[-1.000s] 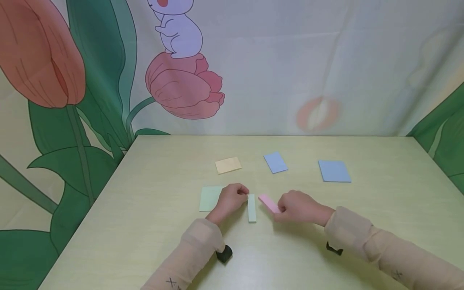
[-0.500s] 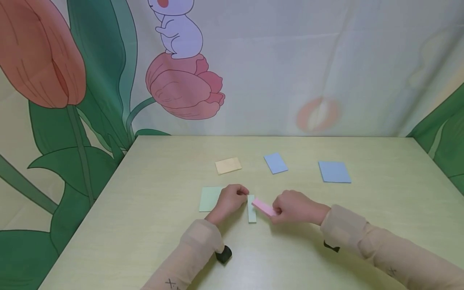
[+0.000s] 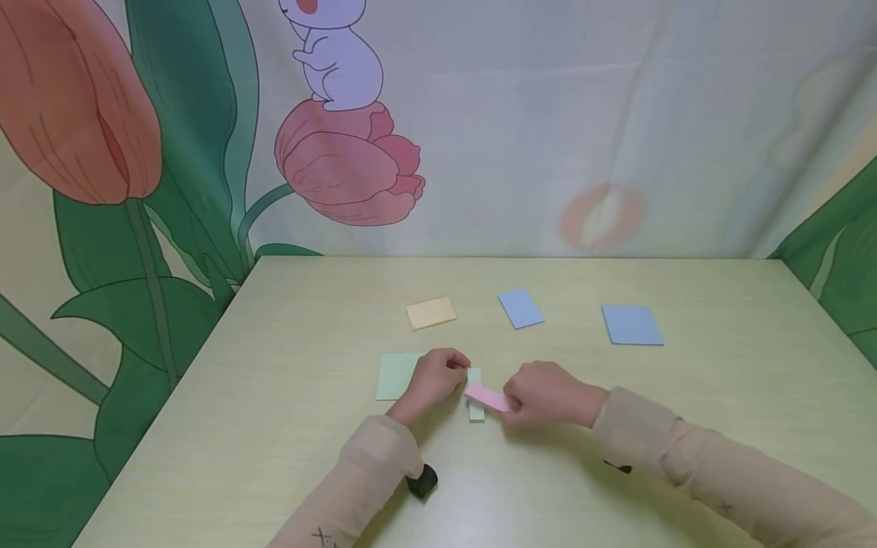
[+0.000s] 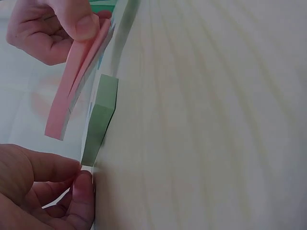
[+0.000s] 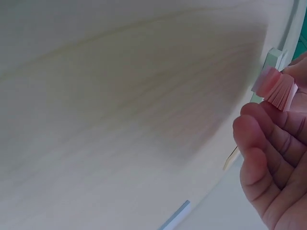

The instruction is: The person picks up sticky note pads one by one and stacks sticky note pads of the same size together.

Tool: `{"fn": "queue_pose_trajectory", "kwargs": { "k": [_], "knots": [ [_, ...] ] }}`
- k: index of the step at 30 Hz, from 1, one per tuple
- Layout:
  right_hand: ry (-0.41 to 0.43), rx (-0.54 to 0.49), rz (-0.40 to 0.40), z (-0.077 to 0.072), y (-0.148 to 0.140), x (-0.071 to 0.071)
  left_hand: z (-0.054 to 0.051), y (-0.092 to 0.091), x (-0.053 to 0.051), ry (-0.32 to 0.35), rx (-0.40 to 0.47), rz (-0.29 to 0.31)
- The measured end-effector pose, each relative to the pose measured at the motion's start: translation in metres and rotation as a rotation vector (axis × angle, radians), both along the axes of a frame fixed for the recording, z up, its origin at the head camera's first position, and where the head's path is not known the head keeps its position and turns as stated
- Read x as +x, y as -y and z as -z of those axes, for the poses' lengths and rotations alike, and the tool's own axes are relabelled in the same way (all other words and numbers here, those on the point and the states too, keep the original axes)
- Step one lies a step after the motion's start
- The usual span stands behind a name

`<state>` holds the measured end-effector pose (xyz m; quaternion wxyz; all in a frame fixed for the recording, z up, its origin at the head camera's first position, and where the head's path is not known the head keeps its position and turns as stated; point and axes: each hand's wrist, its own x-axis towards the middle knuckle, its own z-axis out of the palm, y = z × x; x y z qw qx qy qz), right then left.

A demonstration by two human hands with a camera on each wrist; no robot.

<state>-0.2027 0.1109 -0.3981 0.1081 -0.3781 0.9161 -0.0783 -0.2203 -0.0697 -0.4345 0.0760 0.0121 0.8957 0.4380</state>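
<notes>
A narrow pink sticky note pad (image 3: 488,398) is pinched between the thumb and fingers of my right hand (image 3: 548,394). Its free end crosses above a narrow light green sticky note pad (image 3: 476,415) lying on the table. In the left wrist view the pink pad (image 4: 64,103) hangs tilted, apart from the green pad (image 4: 101,117), with its sheets slightly splayed. My left hand (image 3: 436,380) holds the far end of the green pad at its corner, thumb and index fingertips together. That hand partly covers a square green sticky note pad (image 3: 393,377).
Farther back on the table (image 3: 274,380) lie a yellow sticky note pad (image 3: 432,313), a small blue pad (image 3: 521,308) and a larger square blue pad (image 3: 633,325). Behind the table's back edge hangs a printed cloth (image 3: 493,137) with flowers.
My right hand has moved left, carrying the pink pad from beside the green strip to above it, and the pink pad now points more sideways. My left hand has stayed in place.
</notes>
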Motion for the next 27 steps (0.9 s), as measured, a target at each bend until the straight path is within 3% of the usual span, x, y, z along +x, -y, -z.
{"fn": "queue_pose_trajectory", "kwargs": {
  "k": [17,27],
  "knots": [
    [-0.238,0.087,-0.170,0.009,0.004,-0.009,-0.002,0.000,0.001,0.006,0.003,0.002],
    [-0.191,0.094,-0.169,0.009,0.009,-0.016,-0.002,0.001,0.002,0.005,0.008,0.002]
  ]
}}
